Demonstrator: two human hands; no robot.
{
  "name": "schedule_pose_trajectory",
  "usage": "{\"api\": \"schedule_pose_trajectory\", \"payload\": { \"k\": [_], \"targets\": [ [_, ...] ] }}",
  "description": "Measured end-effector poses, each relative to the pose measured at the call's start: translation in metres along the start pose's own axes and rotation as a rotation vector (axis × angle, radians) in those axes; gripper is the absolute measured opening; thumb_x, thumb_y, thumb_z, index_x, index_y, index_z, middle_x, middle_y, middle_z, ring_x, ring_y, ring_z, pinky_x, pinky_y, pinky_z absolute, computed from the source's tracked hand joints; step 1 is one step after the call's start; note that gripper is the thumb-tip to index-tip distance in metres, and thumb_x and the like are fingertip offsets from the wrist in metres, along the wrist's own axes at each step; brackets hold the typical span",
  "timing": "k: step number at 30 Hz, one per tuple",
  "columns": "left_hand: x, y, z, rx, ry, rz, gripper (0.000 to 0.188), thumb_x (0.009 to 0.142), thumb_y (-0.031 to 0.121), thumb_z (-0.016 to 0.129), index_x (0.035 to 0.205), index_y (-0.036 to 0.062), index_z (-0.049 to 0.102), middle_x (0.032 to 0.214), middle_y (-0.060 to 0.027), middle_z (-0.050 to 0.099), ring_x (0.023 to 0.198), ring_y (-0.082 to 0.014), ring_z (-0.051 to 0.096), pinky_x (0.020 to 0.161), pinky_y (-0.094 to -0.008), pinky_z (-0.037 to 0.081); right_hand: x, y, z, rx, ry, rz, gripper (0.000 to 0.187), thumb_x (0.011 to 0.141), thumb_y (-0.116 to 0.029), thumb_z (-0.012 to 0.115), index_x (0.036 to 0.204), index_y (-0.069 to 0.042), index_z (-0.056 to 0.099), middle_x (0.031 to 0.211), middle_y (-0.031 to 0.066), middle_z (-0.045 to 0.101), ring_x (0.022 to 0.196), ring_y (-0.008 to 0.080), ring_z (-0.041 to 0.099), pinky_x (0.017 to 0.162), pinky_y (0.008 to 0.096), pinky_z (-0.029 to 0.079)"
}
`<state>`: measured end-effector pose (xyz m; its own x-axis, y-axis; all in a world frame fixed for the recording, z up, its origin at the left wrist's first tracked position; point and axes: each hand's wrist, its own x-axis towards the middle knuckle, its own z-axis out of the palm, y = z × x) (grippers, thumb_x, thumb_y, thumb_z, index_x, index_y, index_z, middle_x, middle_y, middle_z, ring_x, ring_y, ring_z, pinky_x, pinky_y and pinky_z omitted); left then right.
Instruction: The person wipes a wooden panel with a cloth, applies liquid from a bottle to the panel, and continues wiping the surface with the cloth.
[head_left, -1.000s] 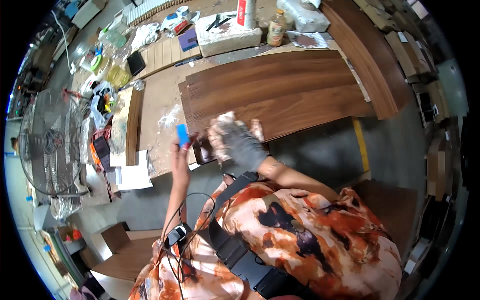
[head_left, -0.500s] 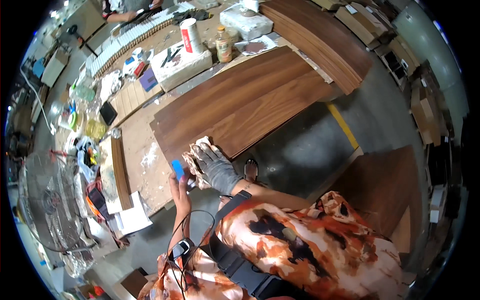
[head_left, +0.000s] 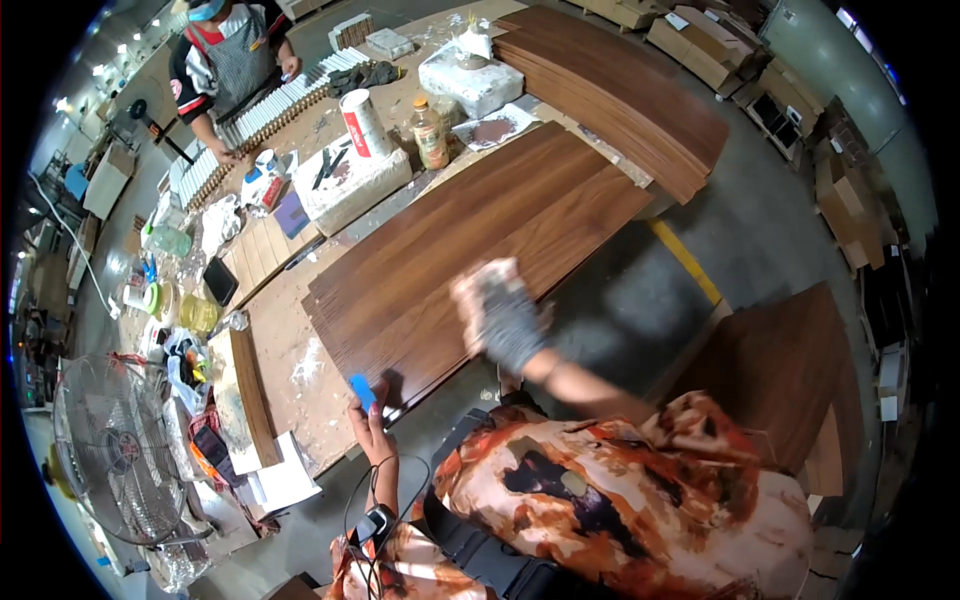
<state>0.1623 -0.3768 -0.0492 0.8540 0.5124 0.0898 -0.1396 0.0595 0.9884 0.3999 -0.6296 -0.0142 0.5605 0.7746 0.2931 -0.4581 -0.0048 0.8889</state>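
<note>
A dark brown wood-grain board (head_left: 440, 270) lies on the workbench, its near edge toward me. Over that edge my right hand (head_left: 508, 325), in a grey glove, is closed on a crumpled pale rag (head_left: 468, 300); motion smears both. I cannot tell whether the rag touches the board. At the board's near left corner my left hand (head_left: 374, 428) is bare. Between its fingers stands a small blue flat piece (head_left: 362, 391), whose exact kind does not show.
Behind the board stand a white block (head_left: 355, 190) with a red-and-white can (head_left: 365, 125) and a bottle (head_left: 430, 135). Stacked brown boards (head_left: 610, 90) lie far right. A caged fan (head_left: 125, 450) stands left. A co-worker (head_left: 232, 70) is across the bench.
My right hand has swept right along the board with the rag. My left hand has shifted slightly right and down in view, keeping the blue piece. More of the co-worker shows.
</note>
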Motion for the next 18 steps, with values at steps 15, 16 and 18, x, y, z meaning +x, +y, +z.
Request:
{"api": "schedule_pose_trajectory", "payload": {
  "k": [15, 16, 18],
  "targets": [
    [-0.003, 0.009, 0.0, 0.242, 0.118, -0.053, 0.031, 0.104, 0.016, 0.052, 0.131, 0.0015, 0.05, 0.124, -0.011, 0.066, 0.107, -0.0171, 0.06, 0.096, -0.0334, 0.045, 0.078, -0.107, 0.188, 2.612, -0.819, 1.087, 0.032, 0.105, -0.022, 0.035, 0.125, -0.006, 0.055, 0.112, 0.0072, 0.06, 0.095, 0.0153, 0.064, 0.076, 0.0353, 0.055],
    [0.003, 0.011, 0.003, 0.157, 0.086, -0.028, 0.03, 0.104, 0.016, 0.052, 0.13, 0.0003, 0.05, 0.125, -0.0132, 0.066, 0.112, -0.019, 0.06, 0.099, -0.0344, 0.045, 0.094, -0.115, 0.17, 2.621, -0.79, 1.089, 0.032, 0.105, -0.022, 0.035, 0.125, -0.006, 0.055, 0.112, 0.0072, 0.06, 0.095, 0.0153, 0.064, 0.076, 0.0353, 0.055],
    [0.003, 0.007, 0.006, 0.016, 0.055, 0.02, 0.031, 0.105, 0.018, 0.052, 0.128, -0.0027, 0.05, 0.129, -0.0196, 0.066, 0.122, -0.0243, 0.061, 0.108, -0.0374, 0.043, 0.12, -0.113, 0.108, 2.565, -0.369, 0.478, 0.027, 0.101, -0.033, 0.043, 0.116, -0.013, 0.053, 0.107, 0.0027, 0.057, 0.096, 0.0164, 0.059, 0.077, 0.0369, 0.049]
  ]
}}
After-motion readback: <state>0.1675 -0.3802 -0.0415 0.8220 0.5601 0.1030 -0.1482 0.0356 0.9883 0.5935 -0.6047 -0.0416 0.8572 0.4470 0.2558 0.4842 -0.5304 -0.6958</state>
